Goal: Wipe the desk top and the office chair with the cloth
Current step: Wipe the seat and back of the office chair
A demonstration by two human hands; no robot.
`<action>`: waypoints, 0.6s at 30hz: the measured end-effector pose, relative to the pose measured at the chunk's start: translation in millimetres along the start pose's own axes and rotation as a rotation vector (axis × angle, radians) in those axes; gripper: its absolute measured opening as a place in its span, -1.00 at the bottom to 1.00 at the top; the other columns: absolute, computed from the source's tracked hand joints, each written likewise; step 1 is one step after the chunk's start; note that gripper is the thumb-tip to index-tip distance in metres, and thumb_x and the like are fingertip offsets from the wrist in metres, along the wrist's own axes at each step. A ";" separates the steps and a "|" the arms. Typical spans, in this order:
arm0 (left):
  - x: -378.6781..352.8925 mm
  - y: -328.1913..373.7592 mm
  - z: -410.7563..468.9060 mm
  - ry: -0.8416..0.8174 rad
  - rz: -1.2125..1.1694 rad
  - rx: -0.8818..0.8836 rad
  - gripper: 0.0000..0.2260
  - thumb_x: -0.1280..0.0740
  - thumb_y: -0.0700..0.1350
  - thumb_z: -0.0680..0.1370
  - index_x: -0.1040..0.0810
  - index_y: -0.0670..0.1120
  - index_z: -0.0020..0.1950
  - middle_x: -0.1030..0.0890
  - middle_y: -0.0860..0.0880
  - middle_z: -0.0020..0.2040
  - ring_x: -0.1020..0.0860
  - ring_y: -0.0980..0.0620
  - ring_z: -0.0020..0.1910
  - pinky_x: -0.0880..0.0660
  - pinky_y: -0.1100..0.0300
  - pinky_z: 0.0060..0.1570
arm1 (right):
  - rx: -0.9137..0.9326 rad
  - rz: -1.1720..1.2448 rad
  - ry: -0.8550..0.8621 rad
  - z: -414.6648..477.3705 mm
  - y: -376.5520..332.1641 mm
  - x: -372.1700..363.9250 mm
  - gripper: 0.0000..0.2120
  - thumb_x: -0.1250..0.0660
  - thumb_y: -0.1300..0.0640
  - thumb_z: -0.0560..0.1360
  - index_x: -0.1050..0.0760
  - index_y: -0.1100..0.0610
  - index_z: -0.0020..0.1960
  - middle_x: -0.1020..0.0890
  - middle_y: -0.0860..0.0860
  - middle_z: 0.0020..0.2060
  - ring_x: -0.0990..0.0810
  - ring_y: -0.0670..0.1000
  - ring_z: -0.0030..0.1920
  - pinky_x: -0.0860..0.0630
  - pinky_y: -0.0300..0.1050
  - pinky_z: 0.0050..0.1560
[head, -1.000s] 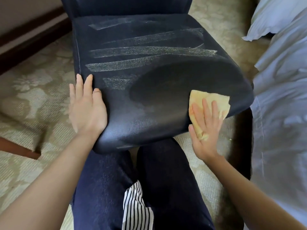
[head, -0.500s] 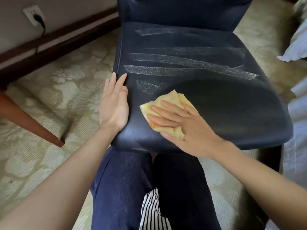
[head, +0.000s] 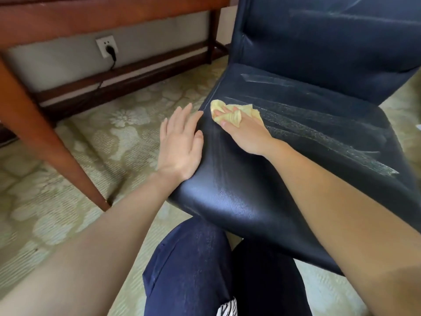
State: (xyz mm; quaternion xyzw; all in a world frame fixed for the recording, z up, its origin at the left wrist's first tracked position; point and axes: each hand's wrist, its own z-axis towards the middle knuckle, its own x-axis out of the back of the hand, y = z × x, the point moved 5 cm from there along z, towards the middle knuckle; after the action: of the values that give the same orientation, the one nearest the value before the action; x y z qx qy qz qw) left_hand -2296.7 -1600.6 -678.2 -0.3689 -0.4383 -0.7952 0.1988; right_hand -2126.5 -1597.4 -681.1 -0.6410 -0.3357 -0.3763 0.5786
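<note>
Cloth (head: 235, 115) — crumpled, on glossy chair (head: 250, 201)

- The single head view looks forward and steeply down from above the person's knees in dark blue trousers (head: 189, 258).
- It sits close over the dark navy leather chair seat (head: 262, 190), which fills the right half.
- It faces the reddish-brown wooden desk frame (head: 91, 17) and the grey wall (head: 57, 65) at upper left, farther off.
</note>
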 end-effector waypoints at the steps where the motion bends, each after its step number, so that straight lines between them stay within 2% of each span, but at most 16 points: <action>1: 6.9 7.3 -3.4 0.049 0.037 -0.042 -0.62 -0.09 -0.13 0.57 -0.44 -0.15 0.35 -0.37 -0.15 0.40 -0.25 -0.16 0.43 -0.10 -0.16 0.41 | -0.017 0.019 0.010 4.1 0.0 0.3 -0.61 0.00 -0.18 0.58 -0.34 -0.15 0.35 -0.42 -0.12 0.28 -0.32 0.00 0.36 -0.13 -0.12 0.29; 2: 12.0 16.3 -10.5 0.098 0.046 -0.105 -0.67 -0.12 -0.15 0.55 -0.51 -0.19 0.24 -0.47 -0.17 0.27 -0.37 -0.19 0.31 -0.19 -0.18 0.35 | -0.037 0.033 0.032 7.8 -0.3 1.0 -0.66 -0.01 -0.19 0.56 -0.40 -0.12 0.22 -0.47 -0.13 0.14 -0.40 0.02 0.27 -0.24 -0.07 0.27; 4: 9.9 39.0 -34.9 0.106 0.013 -0.277 -0.72 -0.15 -0.17 0.53 -0.58 -0.22 0.10 -0.55 -0.15 0.06 -0.48 -0.14 0.10 -0.30 -0.13 0.28 | -0.063 0.063 0.077 15.7 0.3 2.2 -0.79 -0.04 -0.20 0.53 -0.36 -0.11 -0.06 -0.46 -0.16 -0.09 -0.47 -0.02 0.02 -0.35 -0.03 0.06; 6: -7.6 62.7 -66.4 -0.046 -0.004 -0.459 -0.69 -0.15 -0.13 0.55 -0.59 -0.21 0.15 -0.57 -0.13 0.08 -0.49 -0.10 0.11 -0.30 -0.06 0.32 | -0.050 0.088 0.058 18.9 -2.8 2.2 -0.85 -0.06 -0.20 0.47 -0.24 -0.15 -0.16 -0.38 -0.19 -0.17 -0.39 -0.03 -0.07 -0.30 -0.07 -0.03; 8: -33.7 79.0 -92.2 -0.210 0.093 -0.592 -0.62 -0.12 -0.04 0.58 -0.49 -0.13 0.33 -0.50 -0.12 0.30 -0.41 -0.10 0.33 -0.22 -0.05 0.41 | -0.035 0.076 0.014 15.9 1.5 3.2 -0.82 -0.06 -0.22 0.42 -0.28 -0.17 -0.07 -0.38 -0.18 -0.04 -0.34 0.01 0.08 -0.31 -0.03 0.12; 9: -44.4 80.4 -100.5 -0.262 0.175 -0.608 -0.57 -0.07 0.03 0.61 -0.38 -0.08 0.44 -0.38 -0.09 0.43 -0.27 -0.08 0.45 -0.12 -0.05 0.47 | -0.019 0.058 -0.016 12.1 2.1 2.4 -0.73 -0.07 -0.22 0.43 -0.33 -0.16 0.07 -0.39 -0.16 0.09 -0.30 0.04 0.21 -0.27 0.01 0.24; 10: -52.0 78.0 -103.9 -0.286 0.246 -0.604 -0.53 -0.02 0.08 0.62 -0.23 -0.02 0.51 -0.22 -0.07 0.52 -0.12 -0.06 0.52 0.01 -0.04 0.50 | 0.007 0.019 -0.042 7.0 2.0 1.4 -0.63 -0.08 -0.20 0.46 -0.30 -0.18 0.24 -0.36 -0.16 0.22 -0.20 0.07 0.32 -0.21 0.05 0.33; 12: -59.1 72.4 -102.7 -0.292 0.334 -0.613 -0.49 0.06 0.14 0.64 0.00 0.02 0.56 0.02 -0.04 0.57 0.09 -0.03 0.55 0.18 -0.02 0.50 | 0.125 -0.018 -0.043 -5.7 -2.5 3.0 -0.56 -0.09 -0.15 0.50 -0.16 -0.26 0.37 -0.28 -0.18 0.31 -0.07 0.00 0.37 -0.09 0.07 0.39; 15: -63.6 64.8 -100.8 -0.348 0.360 -0.618 -0.47 0.06 0.16 0.63 0.04 0.02 0.57 0.04 -0.04 0.58 0.11 -0.04 0.55 0.20 -0.01 0.49 | 0.372 -0.026 -0.062 -28.5 -24.9 6.6 -0.60 -0.13 -0.02 0.55 -0.21 -0.31 0.34 -0.31 -0.27 0.22 -0.06 -0.29 0.27 -0.05 0.04 0.38; 17: -64.6 65.2 -99.2 -0.353 0.345 -0.616 -0.47 0.06 0.16 0.62 0.00 0.02 0.56 -0.01 -0.04 0.57 0.08 -0.04 0.55 0.18 0.01 0.49 | 0.466 -0.089 -0.152 -36.0 -24.9 3.8 -0.59 -0.10 0.01 0.60 -0.22 -0.23 0.42 -0.30 -0.21 0.36 -0.02 -0.21 0.42 0.01 0.05 0.44; 18: -64.6 66.2 -99.4 -0.348 0.337 -0.611 -0.47 0.05 0.17 0.62 -0.02 0.02 0.56 -0.03 -0.04 0.57 0.06 -0.04 0.55 0.18 0.01 0.49 | 0.480 -0.130 -0.220 -41.2 -25.3 4.4 -0.54 -0.09 -0.03 0.60 -0.16 -0.19 0.48 -0.21 -0.17 0.46 0.02 -0.16 0.48 0.09 0.02 0.48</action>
State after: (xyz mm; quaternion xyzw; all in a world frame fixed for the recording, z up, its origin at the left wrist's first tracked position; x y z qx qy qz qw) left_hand -2253.4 -1720.5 -725.1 -0.6073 -0.1416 -0.7708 0.1305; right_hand -2150.1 -1635.7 -662.9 -0.4995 -0.5168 -0.2502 0.6487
